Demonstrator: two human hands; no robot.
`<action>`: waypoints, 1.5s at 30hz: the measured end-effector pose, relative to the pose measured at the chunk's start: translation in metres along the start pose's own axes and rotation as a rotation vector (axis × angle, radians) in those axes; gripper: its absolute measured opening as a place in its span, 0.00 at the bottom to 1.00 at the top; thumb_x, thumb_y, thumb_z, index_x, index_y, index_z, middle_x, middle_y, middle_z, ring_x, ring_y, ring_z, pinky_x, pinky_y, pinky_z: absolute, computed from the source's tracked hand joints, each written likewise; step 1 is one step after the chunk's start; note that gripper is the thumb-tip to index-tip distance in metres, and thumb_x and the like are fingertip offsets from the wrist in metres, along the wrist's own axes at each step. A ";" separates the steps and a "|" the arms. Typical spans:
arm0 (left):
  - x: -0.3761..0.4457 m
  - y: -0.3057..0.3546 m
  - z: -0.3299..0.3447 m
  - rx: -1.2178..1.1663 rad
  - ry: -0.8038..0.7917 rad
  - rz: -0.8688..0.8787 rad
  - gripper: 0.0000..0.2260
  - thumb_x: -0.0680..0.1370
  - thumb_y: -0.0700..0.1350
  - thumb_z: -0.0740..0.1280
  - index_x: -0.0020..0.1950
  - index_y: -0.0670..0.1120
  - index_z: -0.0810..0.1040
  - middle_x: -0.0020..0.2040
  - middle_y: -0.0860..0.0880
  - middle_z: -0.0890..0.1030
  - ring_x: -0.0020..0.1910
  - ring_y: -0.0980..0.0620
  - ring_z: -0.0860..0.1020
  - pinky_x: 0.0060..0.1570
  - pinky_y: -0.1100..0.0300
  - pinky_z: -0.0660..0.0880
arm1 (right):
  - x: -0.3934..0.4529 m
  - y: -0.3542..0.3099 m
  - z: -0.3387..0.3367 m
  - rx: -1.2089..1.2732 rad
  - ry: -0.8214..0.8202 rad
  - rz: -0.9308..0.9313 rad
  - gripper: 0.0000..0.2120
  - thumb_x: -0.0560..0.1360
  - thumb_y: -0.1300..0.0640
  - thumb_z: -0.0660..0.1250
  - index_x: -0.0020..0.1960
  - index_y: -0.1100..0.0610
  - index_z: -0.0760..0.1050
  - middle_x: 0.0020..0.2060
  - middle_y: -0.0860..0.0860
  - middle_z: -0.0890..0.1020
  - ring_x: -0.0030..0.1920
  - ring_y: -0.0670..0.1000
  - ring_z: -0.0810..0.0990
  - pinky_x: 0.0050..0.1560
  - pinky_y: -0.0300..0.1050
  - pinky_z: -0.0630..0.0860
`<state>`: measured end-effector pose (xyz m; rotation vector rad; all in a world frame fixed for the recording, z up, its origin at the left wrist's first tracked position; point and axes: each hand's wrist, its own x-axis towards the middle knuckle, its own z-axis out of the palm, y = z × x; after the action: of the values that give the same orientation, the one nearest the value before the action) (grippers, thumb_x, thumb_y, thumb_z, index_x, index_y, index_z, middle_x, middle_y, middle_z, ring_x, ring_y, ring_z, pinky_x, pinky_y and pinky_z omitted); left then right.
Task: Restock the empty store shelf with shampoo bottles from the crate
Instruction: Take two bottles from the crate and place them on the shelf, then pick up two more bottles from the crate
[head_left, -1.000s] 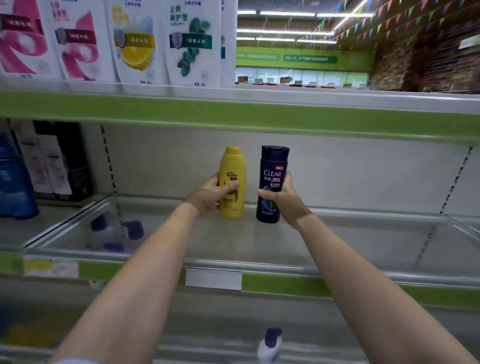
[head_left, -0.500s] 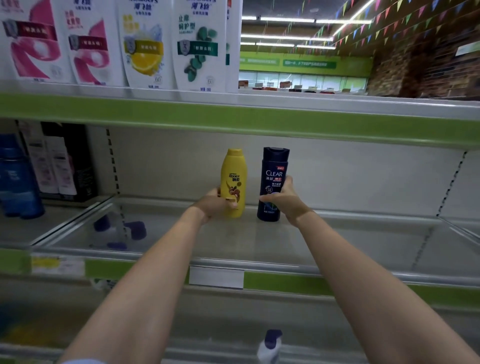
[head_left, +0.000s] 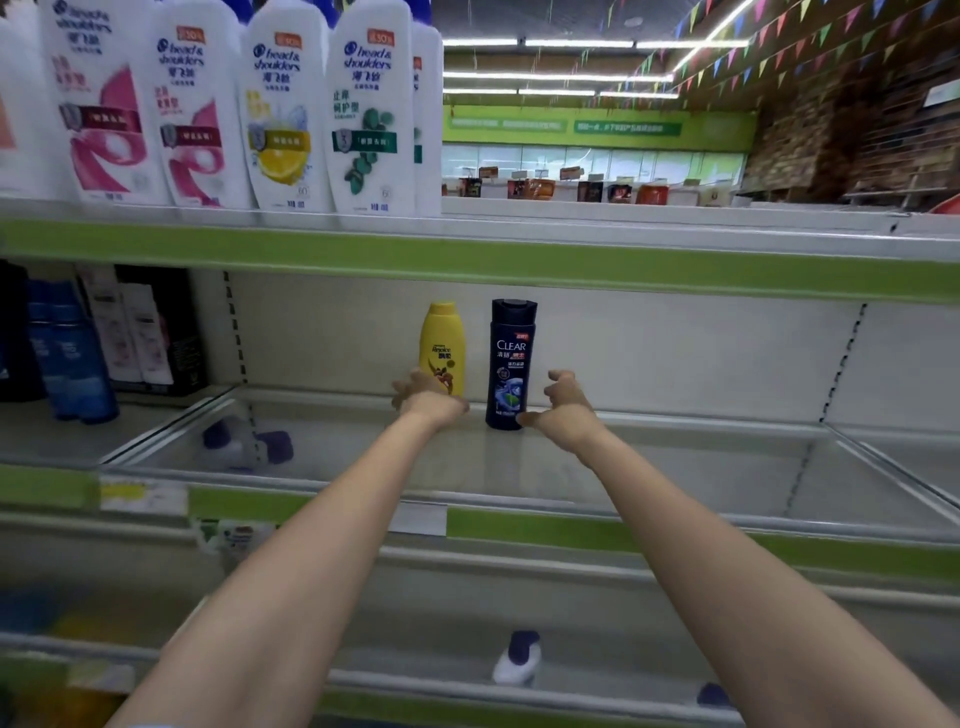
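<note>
Head view: both my arms reach into the middle shelf (head_left: 675, 467). My left hand (head_left: 428, 397) sits just in front of the yellow shampoo bottle (head_left: 442, 345), fingers loosely curled and holding nothing; whether the fingertips touch the bottle's lower part I cannot tell. My right hand (head_left: 563, 408) is just right of the dark CLEAR bottle (head_left: 511, 364), fingers (head_left: 558, 375) spread and half-curled, apart from the bottle, thumb stretched toward its base, nothing gripped. Both bottles stand upright at the back of the shelf, side by side with a small gap, yellow to the left of my left fingers' tips, dark one between my two hands. Above my fingers, the upper shelf (head_left: 519, 249) carries a row of white head & shoulders bottles (head_left: 369, 109). Far left of my left hand stand blue bottles (head_left: 72, 353) and dark boxed items (head_left: 156, 332). Below my forearms, a white bottle with a purple cap (head_left: 517, 657) lies on the lower shelf. No crate in sight.
</note>
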<state>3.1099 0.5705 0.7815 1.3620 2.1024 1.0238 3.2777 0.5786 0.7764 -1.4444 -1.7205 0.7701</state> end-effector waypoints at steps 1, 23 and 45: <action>-0.009 0.003 0.001 0.013 0.001 0.019 0.34 0.73 0.47 0.70 0.74 0.41 0.57 0.71 0.38 0.61 0.71 0.38 0.62 0.69 0.50 0.65 | -0.008 0.000 -0.004 -0.020 -0.008 -0.021 0.37 0.70 0.61 0.74 0.72 0.63 0.58 0.69 0.59 0.67 0.68 0.57 0.69 0.67 0.49 0.68; -0.245 -0.022 0.013 0.077 0.019 0.104 0.15 0.75 0.46 0.67 0.60 0.42 0.73 0.60 0.44 0.77 0.60 0.45 0.74 0.51 0.61 0.67 | -0.214 0.028 -0.046 -0.082 -0.193 -0.178 0.22 0.72 0.58 0.71 0.63 0.60 0.68 0.45 0.52 0.74 0.47 0.49 0.72 0.47 0.40 0.67; -0.314 -0.135 0.136 0.299 -0.518 0.018 0.06 0.75 0.44 0.67 0.51 0.46 0.73 0.54 0.44 0.79 0.58 0.43 0.76 0.55 0.58 0.71 | -0.316 0.182 -0.005 -0.205 -0.379 0.271 0.22 0.74 0.57 0.69 0.65 0.62 0.67 0.55 0.58 0.79 0.55 0.56 0.77 0.49 0.40 0.69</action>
<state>3.2577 0.3010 0.5805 1.5804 1.8880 0.3089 3.4057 0.3010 0.5770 -1.7858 -1.9528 1.0948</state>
